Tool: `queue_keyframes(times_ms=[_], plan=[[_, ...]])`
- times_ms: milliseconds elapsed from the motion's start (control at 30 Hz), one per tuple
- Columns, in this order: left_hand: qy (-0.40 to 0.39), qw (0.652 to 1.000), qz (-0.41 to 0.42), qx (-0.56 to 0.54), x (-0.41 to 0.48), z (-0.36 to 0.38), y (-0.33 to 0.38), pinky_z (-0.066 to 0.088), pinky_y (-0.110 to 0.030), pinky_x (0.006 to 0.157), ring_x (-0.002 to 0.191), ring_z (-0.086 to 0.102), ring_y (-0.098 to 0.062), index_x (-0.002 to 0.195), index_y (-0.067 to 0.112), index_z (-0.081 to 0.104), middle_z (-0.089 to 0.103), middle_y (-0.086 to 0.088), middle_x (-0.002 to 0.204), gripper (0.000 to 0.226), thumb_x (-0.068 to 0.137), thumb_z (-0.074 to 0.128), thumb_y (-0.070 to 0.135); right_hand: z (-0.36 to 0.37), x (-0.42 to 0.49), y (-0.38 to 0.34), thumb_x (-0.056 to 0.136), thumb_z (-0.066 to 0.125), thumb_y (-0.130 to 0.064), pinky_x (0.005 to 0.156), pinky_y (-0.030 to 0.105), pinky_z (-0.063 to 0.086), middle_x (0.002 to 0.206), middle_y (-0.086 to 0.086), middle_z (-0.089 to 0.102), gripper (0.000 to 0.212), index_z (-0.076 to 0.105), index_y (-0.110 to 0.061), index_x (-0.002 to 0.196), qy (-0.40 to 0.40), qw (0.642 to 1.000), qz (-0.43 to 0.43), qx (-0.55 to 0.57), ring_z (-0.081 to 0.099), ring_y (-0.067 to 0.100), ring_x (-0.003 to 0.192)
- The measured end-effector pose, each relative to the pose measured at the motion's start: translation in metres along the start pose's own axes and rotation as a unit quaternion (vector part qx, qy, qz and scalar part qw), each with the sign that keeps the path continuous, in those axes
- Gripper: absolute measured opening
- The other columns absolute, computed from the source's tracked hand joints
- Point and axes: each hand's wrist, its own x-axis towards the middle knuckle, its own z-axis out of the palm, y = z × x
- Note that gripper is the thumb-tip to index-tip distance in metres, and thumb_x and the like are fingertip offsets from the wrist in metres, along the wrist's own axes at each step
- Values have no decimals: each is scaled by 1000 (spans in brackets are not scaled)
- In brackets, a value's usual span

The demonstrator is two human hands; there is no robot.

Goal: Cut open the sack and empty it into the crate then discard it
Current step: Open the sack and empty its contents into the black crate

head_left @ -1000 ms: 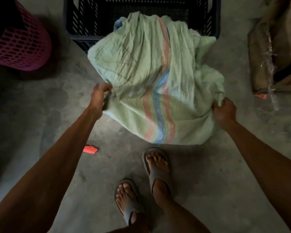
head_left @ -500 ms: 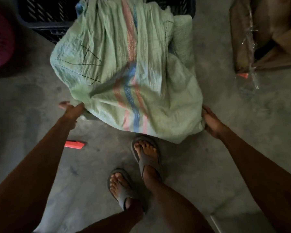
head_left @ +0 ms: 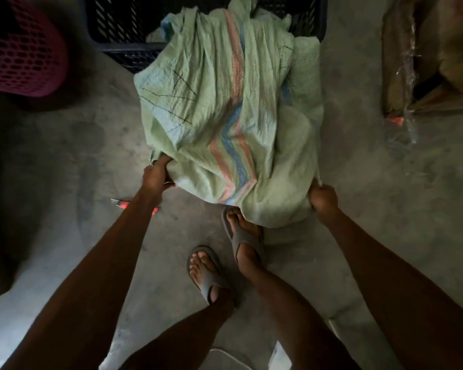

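A pale green woven sack [head_left: 225,110] with a pink and blue stripe lies tilted, its far end resting over the rim of a black slatted crate [head_left: 112,25] at the top. My left hand [head_left: 157,173] is shut on the sack's near left corner. My right hand [head_left: 322,200] is shut on its near right corner. The sack's near end hangs just above the concrete floor, over my right foot. What is inside the sack and the crate is hidden.
A red cutter [head_left: 123,204] lies on the floor, partly under my left forearm. A pink mesh basket [head_left: 22,54] stands at the upper left. Brown cardboard with clear plastic wrap [head_left: 428,62] sits at the upper right. My feet in grey sandals [head_left: 243,236] stand below the sack.
Half a second ago both hands were open beside the sack's near end; now each has closed on a corner. The sack's near end has bunched up between them.
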Motion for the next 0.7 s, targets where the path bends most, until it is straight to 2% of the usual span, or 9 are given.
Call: queue_keyframes(times_ms=[67,133,200,300,433,567,633,700], plan=[[15,1000,-5,4,-30,-3,12,53,-27,46,70,66,-23,118,1,65,70,-14,97,56,82,74,45,-9,-32,-9,103,45,-48,105,42,42,138,29,57,61,59,4,133,18,999,-4,-47,53,44,129],[17,1000,-9,3,-70,-13,31,56,-31,46,70,67,-24,115,4,66,70,-12,91,48,86,72,41,-26,-66,-19,102,47,-49,103,40,43,135,29,59,63,59,6,131,26,999,-6,-31,55,43,128],[21,1000,-15,2,-114,-32,54,58,-32,48,70,68,-26,111,6,66,71,-13,90,41,89,68,41,-52,-104,-33,99,56,-45,97,38,46,128,24,64,58,63,6,126,17,998,4,59,60,38,121],[12,1000,-2,-27,-188,-72,93,61,-36,53,68,75,-28,113,6,69,79,-15,95,45,90,63,44,-104,-179,-64,96,63,-36,87,33,48,116,14,67,46,66,2,122,-13,982,36,184,63,27,104],[-34,997,41,-53,-305,-109,166,59,-31,42,56,75,-10,93,21,71,77,-3,82,35,100,50,47,-177,-282,-119,93,63,-31,85,34,53,115,12,71,40,69,0,117,-45,972,47,227,67,29,104],[-33,992,84,-93,-390,-129,244,52,-21,38,43,65,-8,81,18,65,68,7,49,33,104,49,34,-236,-361,-186,87,63,-32,80,35,58,113,13,74,41,71,-6,117,-60,962,26,265,70,31,101],[-31,989,94,-113,-417,-138,280,49,-18,38,37,60,-6,80,17,62,65,7,45,31,105,48,30,-260,-384,-219,84,63,-38,87,44,60,114,12,73,46,69,-9,120,-65,959,12,275,70,31,101],[-30,986,96,-132,-438,-148,314,49,-18,37,37,61,-6,83,18,60,68,4,53,29,106,48,31,-280,-405,-256,80,65,-44,89,47,59,119,12,72,55,66,-11,124,-80,952,-9,294,70,31,104]])
